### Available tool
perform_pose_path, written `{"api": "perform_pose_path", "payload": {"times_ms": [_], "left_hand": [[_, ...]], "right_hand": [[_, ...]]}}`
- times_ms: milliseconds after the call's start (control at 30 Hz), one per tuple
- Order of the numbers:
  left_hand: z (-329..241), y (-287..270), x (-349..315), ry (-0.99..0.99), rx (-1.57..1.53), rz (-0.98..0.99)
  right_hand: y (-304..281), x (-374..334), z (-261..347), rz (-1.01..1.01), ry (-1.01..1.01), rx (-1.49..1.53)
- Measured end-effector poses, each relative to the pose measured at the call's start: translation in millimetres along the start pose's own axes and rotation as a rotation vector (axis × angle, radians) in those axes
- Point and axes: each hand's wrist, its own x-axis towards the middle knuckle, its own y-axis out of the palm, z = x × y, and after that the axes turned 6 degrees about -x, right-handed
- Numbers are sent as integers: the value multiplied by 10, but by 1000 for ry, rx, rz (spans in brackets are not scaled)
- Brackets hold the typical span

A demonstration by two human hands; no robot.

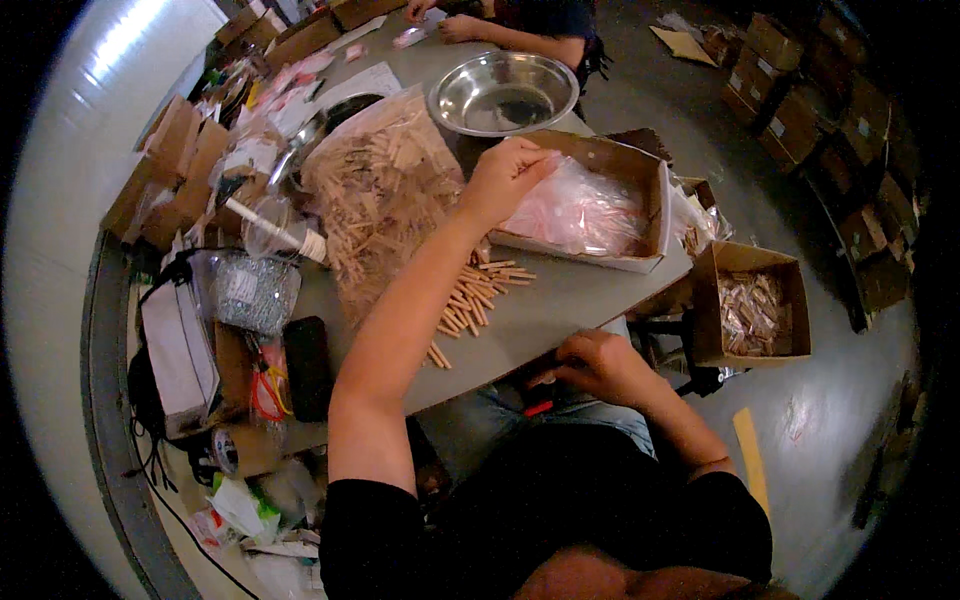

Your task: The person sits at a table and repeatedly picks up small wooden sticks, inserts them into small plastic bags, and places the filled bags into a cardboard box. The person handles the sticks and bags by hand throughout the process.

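My left hand [506,182] reaches across the table to an open cardboard box [640,262]. Its fingers are pinched together on the edge of a clear plastic bag among the pile of clear bags with pink strips [585,212] in that box. Under my left forearm lie loose short wooden sticks [478,296], beside a large clear bag full of wooden pieces [375,180]. My right hand [603,366] is above my lap, just off the table's near edge, with its fingers curled; what they hold, if anything, is hidden. Close below it shows a small red object [538,408].
A steel basin [503,95] stands at the far side, near another person's arm [530,42]. To the right, a cardboard box [752,310] holds small packed bags. A black phone-like slab [306,368], a bag of metal chain [256,292] and a tape roll [240,450] crowd the left.
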Motion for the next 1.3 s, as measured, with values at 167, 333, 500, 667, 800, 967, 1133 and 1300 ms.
{"api": "perform_pose_path", "payload": {"times_ms": [167,333,500,667,800,967,1133,1300], "left_hand": [[191,-139,-234,-117,69,-36],[-104,-514,-392,-111,-61,-401],[-501,-1193,-1061,-473,-30,-459],[-828,-1314,-1924,-521,-392,-713],[-1100,-1238,-2595,-581,-249,-692],[-1160,-835,-3217,-451,-847,-585],[-1376,-490,-3307,-825,-1107,-270],[-1204,-203,-3451,-866,-1037,57]], "right_hand": [[201,273,194,120,-126,-65],[358,506,444,135,-241,-56],[859,758,570,0,-336,-50],[1084,948,837,-92,-165,-144],[1129,988,904,-99,-152,-216],[1164,1058,856,-153,-140,-290],[1149,1165,944,-211,-144,-317],[1074,1188,980,-218,-17,-430]]}}
